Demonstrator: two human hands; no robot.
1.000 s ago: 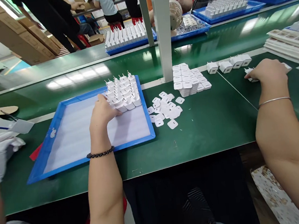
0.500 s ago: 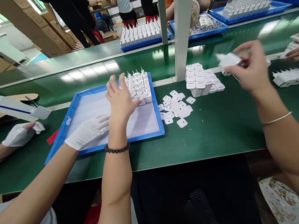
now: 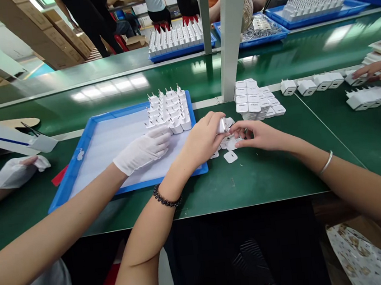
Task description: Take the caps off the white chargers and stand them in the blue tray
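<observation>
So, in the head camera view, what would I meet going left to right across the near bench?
A co-worker's gloved hand, another gloved hand over the blue tray, the camera wearer's left hand, the white adapter it holds, the right hand, the prong-up adapter group.

Held plug housing: hard white plastic, smooth, slight sheen; the grouped housings look alike, slim pins metallic. Loose plates thin, smooth, white, plastic by appearance. Tray glossy blue plastic; its liner pale, matt, paper or cloth, can't tell. Worktop smooth green, low sheen; green strip behind glossy, mirroring lamps. Co-worker's glove: white matt cloth. Bangle polished silvery metal; wristband dark, shiny, bumpy. Cartons: matt brown cardboard.
</observation>
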